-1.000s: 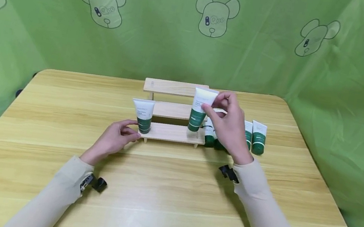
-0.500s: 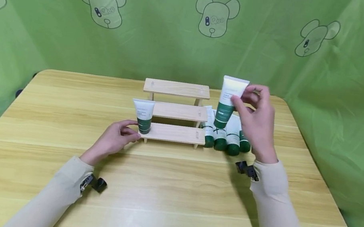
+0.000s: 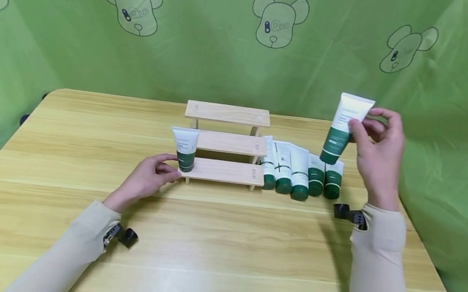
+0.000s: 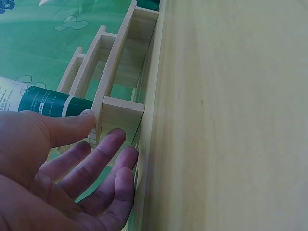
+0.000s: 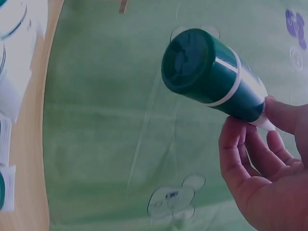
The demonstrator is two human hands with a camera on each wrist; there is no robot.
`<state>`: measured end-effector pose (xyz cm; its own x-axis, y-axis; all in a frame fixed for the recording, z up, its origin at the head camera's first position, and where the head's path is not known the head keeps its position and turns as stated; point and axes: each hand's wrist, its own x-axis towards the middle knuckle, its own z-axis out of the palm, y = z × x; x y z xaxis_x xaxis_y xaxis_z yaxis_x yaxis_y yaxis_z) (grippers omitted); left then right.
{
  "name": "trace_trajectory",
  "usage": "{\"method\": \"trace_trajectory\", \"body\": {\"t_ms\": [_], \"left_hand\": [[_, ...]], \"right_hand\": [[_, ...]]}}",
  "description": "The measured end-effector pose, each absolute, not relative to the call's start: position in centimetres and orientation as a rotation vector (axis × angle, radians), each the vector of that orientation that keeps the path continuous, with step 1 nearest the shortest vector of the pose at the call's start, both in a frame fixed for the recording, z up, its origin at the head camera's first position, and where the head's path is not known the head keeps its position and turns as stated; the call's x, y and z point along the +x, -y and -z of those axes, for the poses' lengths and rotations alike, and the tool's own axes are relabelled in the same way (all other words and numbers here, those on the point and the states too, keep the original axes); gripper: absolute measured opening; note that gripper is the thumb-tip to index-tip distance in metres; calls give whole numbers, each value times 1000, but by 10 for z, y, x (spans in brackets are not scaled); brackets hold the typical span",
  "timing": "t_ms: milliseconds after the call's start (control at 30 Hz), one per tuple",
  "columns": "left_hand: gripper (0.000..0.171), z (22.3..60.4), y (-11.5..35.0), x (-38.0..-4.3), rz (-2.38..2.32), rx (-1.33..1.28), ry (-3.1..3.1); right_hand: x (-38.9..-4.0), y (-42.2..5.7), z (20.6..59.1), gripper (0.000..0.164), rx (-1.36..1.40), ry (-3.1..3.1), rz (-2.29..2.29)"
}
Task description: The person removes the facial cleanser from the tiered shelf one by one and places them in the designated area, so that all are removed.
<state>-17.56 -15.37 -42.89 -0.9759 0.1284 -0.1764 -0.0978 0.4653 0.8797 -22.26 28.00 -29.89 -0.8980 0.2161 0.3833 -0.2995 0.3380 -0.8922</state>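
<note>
My right hand pinches a white and green squeeze tube near its white upper part, raised over the table's right side. In the right wrist view its dark green cap faces the camera. A second tube stands cap-down at the left end of the lowest step of a three-step wooden stand. My left hand holds that end of the stand, the thumb at the board's end beside the tube's cap and the other fingers curled near the step's underside.
Several similar tubes lie in a row just right of the stand, caps toward me. The wooden table ends at green cloth at the back and sides. Small black wrist cameras are worn on both sleeves.
My right hand has carried its tube from over the stand to the right and upward, uncovering the row of lying tubes. My left hand and the standing tube have stayed in place.
</note>
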Motion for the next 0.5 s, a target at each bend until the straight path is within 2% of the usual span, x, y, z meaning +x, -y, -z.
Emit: {"method": "trace_trajectory", "body": {"t_ms": [500], "left_hand": [[56,427,153,-175,-1515,20,-2501]], "right_hand": [[-237,-344,325,36,-218,2398,-1490]]}}
